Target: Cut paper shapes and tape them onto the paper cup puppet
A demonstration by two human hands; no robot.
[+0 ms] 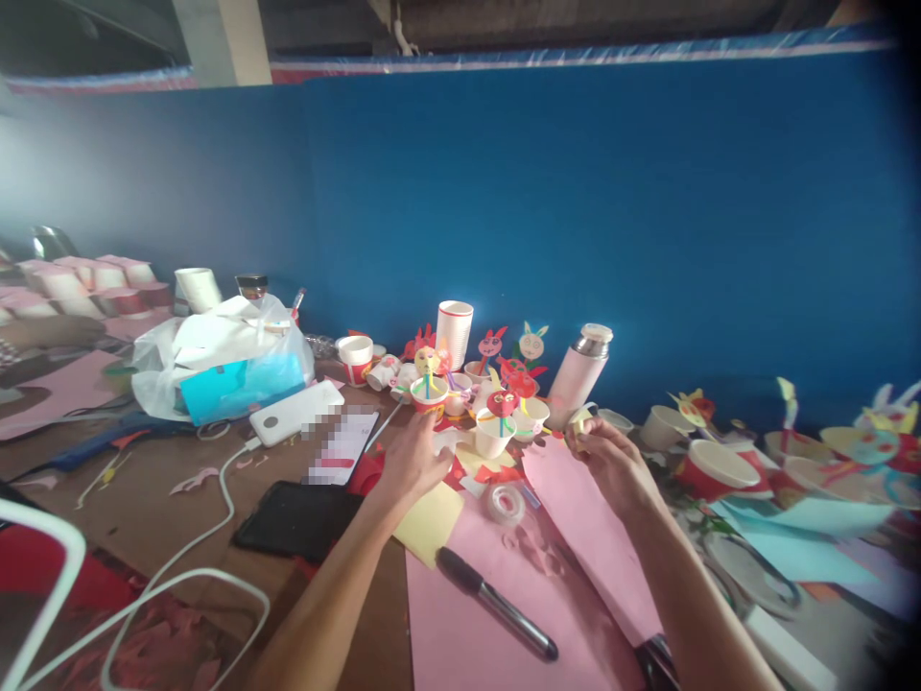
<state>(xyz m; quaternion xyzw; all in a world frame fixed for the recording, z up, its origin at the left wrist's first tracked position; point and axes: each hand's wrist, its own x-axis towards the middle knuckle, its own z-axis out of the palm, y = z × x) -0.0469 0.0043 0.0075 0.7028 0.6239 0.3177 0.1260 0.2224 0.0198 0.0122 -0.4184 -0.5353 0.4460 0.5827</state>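
My left hand point(415, 459) reaches toward a red and white paper cup point(430, 408) with a yellow paper figure point(427, 361) standing in it. Its thumb and fingers are apart, and the fingertips meet the cup's lower edge or lie just in front of it; I cannot tell which. On the right, my right hand point(608, 449) pinches a small pale yellow paper piece point(581, 415) near a pink thermos bottle point(578, 374). Between the hands stands a white cup point(495, 440) with a red paper figure point(503, 403). Clear tape point(506, 504) lies in front.
A black marker point(496, 603) lies on pink paper point(460, 643). Left are a dark phone point(298, 521), a lit phone point(352, 451), a white power bank point(296, 413) with a cable and a plastic bag point(230, 336). More cups point(716, 470) stand right, before a blue partition point(576, 211).
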